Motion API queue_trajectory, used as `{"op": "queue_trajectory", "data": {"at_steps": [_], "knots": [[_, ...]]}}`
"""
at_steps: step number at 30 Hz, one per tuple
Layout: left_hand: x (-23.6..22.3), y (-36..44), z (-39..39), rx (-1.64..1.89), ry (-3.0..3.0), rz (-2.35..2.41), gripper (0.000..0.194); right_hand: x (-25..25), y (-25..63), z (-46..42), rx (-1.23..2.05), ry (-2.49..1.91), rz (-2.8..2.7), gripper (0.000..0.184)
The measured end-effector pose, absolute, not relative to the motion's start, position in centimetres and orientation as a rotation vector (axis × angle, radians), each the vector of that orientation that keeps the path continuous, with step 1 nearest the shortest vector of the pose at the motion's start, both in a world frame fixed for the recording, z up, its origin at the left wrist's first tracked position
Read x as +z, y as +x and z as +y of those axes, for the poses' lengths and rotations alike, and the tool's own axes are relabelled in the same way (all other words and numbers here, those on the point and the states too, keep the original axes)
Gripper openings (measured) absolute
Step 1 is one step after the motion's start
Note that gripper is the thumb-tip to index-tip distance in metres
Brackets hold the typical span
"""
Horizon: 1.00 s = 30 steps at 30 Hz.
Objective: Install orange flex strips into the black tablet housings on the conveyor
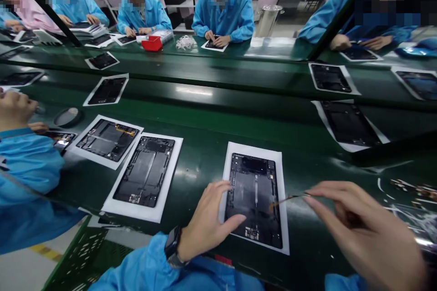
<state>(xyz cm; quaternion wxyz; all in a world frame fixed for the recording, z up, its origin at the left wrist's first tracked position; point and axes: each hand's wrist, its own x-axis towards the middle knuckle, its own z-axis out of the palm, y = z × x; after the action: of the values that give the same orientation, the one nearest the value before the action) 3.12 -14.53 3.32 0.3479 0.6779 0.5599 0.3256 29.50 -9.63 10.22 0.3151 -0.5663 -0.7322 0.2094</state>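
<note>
An opened black tablet chassis [255, 198] lies on a white sheet [284, 236] on the green belt in front of me. My left hand [206, 223] rests flat on the sheet's left edge, fingers spread, thumb touching the chassis near its lower left. A black watch sits on that wrist. My right hand [362, 232] pinches thin tweezers [288, 198], whose tip carries a small orange flex piece [273, 206] just over the chassis' right side.
Two more open chassis on white sheets [145, 170] [107, 140] lie to the left, beside a co-worker's blue sleeve [27, 173]. Further chassis ride the belt [218, 77] beyond. Workers in blue coats sit opposite, with a red tray [152, 43] nearby. Small parts lie at right [413, 191].
</note>
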Motion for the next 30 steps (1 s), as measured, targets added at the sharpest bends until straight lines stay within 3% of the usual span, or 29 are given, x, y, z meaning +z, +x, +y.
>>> {"op": "queue_trajectory", "data": {"at_steps": [3, 6, 11, 16, 22, 30], "knots": [[4.9, 4.2, -11.8, 0.857, 1.657, 1.286, 0.073, 10.8, 26.3, -7.9, 0.72, -1.415, -2.129, 0.017], [4.3, 5.0, -9.6, 0.797, 1.572, 1.183, 0.058, 10.2, 23.5, -5.1, 0.907, -1.387, -2.181, 0.019], [1.8, 4.7, -8.0, 0.728, 1.517, 1.243, 0.033, 8.6, 22.0, -1.5, 0.887, -1.413, -2.173, 0.02], [1.4, 4.3, -7.8, 0.726, 1.611, 1.39, 0.033, 8.1, 21.6, -0.1, 1.125, -1.353, -2.036, 0.02], [0.6, 3.4, -8.0, 0.623, 2.212, 1.714, 0.025, 5.6, 21.3, 2.9, 1.165, -1.406, -2.054, 0.015], [-0.5, 2.3, -8.2, 0.482, 2.678, 1.579, 0.013, 1.1, 20.0, 4.8, 1.155, -1.443, -2.231, 0.011]]}}
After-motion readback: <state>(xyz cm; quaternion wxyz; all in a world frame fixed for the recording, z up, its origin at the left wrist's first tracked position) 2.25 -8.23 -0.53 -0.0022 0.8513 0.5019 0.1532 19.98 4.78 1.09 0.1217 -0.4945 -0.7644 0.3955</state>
